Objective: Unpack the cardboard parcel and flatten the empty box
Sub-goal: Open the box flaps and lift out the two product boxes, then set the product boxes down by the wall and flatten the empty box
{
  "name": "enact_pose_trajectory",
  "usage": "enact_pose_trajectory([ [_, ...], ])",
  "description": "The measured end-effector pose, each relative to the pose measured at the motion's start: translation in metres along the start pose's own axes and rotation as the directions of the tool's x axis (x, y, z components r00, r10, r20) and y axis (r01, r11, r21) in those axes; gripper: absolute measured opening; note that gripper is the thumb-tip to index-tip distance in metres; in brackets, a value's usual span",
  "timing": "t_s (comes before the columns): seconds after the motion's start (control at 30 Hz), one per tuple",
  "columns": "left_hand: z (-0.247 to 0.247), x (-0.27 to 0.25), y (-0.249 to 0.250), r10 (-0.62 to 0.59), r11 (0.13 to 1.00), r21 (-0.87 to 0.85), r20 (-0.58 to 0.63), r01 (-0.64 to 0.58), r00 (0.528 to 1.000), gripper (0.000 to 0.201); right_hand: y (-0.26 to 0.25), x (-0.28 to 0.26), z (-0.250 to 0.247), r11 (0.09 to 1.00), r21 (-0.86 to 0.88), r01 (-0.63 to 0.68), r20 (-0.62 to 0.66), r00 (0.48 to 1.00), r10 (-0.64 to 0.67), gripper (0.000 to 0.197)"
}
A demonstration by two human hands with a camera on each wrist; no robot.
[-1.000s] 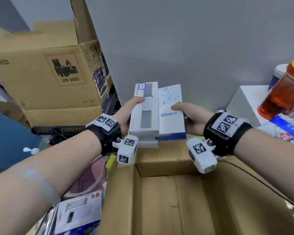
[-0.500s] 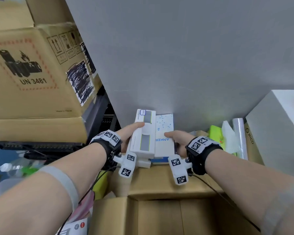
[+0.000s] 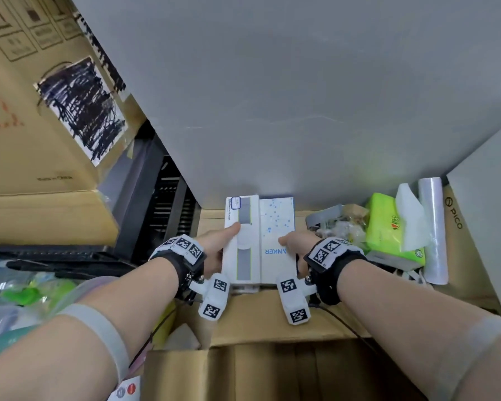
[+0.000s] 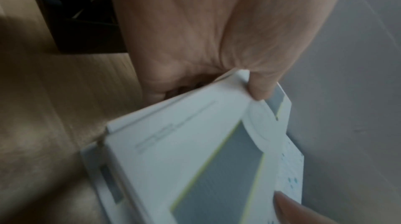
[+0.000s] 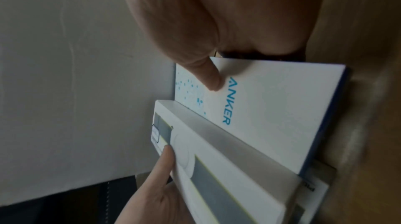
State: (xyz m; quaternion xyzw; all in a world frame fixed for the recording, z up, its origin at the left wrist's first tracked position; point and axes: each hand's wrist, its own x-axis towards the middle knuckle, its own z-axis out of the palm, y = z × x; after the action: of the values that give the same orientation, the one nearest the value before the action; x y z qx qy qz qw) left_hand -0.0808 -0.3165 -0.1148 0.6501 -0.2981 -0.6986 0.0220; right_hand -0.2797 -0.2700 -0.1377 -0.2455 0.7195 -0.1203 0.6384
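Note:
Two small product boxes lie side by side against the grey wall on a cardboard surface: a white box with a grey stripe [image 3: 243, 241] [image 4: 208, 162] [image 5: 219, 172] and a white Anker box [image 3: 276, 238] [image 5: 266, 100] with a blue side. My left hand [image 3: 214, 248] grips the striped box, thumb [image 4: 260, 87] on top. My right hand [image 3: 294, 247] holds the Anker box, thumb [image 5: 206, 73] pressed on its face. More flat white boxes show beneath them. The open cardboard parcel [image 3: 272, 369] sits below my wrists, its inside showing bare cardboard.
A big brown carton [image 3: 41, 140] with a scribbled label stands at the left above a black rack [image 3: 162, 206]. At the right lie a green tissue pack [image 3: 388, 224], a plastic roll [image 3: 433, 227], a PICO carton [image 3: 457, 227] and a white box. Clutter lies lower left.
Both hands carried the two boxes forward and down from above the parcel to the cardboard surface by the wall. The view tilted, so the orange bottle left the frame.

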Motion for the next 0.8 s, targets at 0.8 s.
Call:
enact_pose_trajectory([
  [0.8, -0.015, -0.117, -0.006, 0.287, 0.77, 0.613, -0.086, -0.177, 0.954, 0.04, -0.048, -0.189, -0.07, 0.871, 0.38, 0.311, -0.279, 0.936, -0.212, 0.03],
])
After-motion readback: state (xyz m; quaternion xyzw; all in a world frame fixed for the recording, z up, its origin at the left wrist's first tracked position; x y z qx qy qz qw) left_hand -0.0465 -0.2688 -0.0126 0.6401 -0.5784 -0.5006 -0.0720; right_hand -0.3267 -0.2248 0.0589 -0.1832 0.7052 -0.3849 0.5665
